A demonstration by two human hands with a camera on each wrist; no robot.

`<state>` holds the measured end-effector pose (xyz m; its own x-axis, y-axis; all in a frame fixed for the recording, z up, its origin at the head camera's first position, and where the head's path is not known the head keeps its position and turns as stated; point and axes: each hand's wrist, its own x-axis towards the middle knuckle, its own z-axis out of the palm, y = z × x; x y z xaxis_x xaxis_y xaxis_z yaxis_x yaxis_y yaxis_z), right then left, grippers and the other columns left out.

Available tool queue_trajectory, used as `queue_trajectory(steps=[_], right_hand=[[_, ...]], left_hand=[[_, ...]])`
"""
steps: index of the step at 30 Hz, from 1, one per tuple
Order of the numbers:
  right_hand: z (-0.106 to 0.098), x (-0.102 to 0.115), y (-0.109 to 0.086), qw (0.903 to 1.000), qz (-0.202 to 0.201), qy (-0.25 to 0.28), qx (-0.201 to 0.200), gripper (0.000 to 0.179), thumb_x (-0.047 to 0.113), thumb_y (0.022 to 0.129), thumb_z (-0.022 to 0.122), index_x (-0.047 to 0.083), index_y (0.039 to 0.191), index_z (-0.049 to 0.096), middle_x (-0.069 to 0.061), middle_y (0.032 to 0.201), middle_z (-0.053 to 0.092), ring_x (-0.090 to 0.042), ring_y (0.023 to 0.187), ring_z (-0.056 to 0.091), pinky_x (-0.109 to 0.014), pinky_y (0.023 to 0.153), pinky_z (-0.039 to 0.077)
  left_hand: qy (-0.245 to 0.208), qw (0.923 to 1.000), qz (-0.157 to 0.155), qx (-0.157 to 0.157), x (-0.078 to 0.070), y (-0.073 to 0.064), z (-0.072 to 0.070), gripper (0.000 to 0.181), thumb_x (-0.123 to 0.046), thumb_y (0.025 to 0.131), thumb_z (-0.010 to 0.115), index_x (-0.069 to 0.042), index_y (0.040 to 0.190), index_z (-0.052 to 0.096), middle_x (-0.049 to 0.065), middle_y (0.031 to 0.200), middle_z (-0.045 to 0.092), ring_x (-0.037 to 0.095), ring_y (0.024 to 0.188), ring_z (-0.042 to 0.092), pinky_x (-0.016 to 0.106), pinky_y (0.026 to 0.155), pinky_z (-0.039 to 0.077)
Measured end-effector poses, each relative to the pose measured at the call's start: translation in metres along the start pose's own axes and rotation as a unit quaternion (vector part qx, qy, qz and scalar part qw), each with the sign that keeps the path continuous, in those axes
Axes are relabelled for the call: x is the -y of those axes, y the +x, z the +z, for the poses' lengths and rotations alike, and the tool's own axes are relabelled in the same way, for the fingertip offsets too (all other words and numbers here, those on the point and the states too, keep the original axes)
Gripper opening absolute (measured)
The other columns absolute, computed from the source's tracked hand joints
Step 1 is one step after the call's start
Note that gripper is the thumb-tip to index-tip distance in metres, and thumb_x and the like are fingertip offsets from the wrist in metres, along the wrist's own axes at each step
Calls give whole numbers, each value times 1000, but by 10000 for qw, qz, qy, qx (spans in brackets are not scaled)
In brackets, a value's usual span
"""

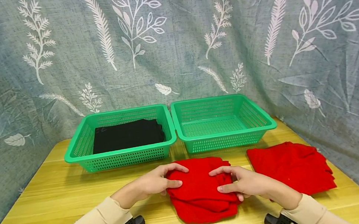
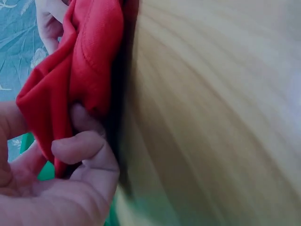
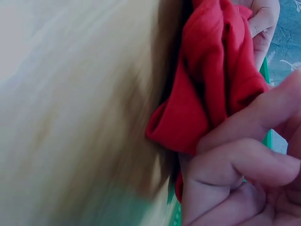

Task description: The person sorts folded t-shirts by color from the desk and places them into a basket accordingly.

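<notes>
A folded red garment (image 1: pixel 199 188) lies in a thick bundle at the front middle of the wooden table. My left hand (image 1: pixel 158 182) grips its left side, thumb on top and other fingers curled beneath the edge. In the left wrist view those fingers (image 2: pixel 82 150) hook under the red layers, where a stitched seam shows. On the opposite side, my right hand (image 1: pixel 245 180) holds the bundle's right edge, thumb and forefinger over the top. The right wrist view shows bunched folds (image 3: pixel 211 80) meeting the curled fingers (image 3: pixel 235 165).
Behind the bundle stand two green baskets side by side. Folded black cloth (image 1: pixel 126 135) lies in the left basket (image 1: pixel 124 158); the bare bottom shows in the right basket (image 1: pixel 225 142). Another folded red garment (image 1: pixel 292 169) rests near the table's right edge. A patterned curtain (image 1: pixel 179 52) hangs behind.
</notes>
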<state>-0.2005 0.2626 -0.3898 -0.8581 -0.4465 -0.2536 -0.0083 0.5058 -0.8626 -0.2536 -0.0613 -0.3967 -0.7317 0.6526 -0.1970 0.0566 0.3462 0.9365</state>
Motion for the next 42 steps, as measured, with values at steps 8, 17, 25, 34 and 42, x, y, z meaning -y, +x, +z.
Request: queue_trajectory(steps=[8,17,25,34,42], right_hand=[[-1,1,0,10000,-45,56,47,56,24,101,78,13,152,57,-6,85,61,-10,46,48,-20,51,46],[-4,1,-2,10000,-60,27,-10,54,24,100,78,15,150,59,-7,88,59,-11,47,44,-21,52,43],[-11,10,-9,9997,-154,-117,-152,55,26,100,79,20,151,59,-14,108,59,-15,49,41,-23,52,41],[-25,26,-18,9976,-510,-389,-262,57,22,101,78,19,154,57,-7,86,55,-18,49,42,-25,50,40],[-33,39,-29,9947,-636,-707,-380,55,27,100,78,25,152,59,-7,85,53,-14,50,43,-26,48,40]], left_hand=[[72,9996,-30,289,-4,-3,2,34,-14,105,68,-21,137,69,7,129,55,15,57,29,23,53,26],[-13,9998,167,66,-2,-4,2,37,-12,101,74,-17,138,70,3,106,60,13,52,25,21,49,26],[113,9992,363,-159,-10,-8,1,39,-10,98,77,-16,136,72,-2,75,52,12,49,28,21,51,29],[404,9969,631,-230,-29,-13,-6,41,-12,98,78,-16,138,70,-7,58,38,12,49,31,21,54,32],[676,9936,884,-209,-48,-20,-8,43,-12,99,78,-16,140,69,-3,63,48,14,56,39,23,61,37]])
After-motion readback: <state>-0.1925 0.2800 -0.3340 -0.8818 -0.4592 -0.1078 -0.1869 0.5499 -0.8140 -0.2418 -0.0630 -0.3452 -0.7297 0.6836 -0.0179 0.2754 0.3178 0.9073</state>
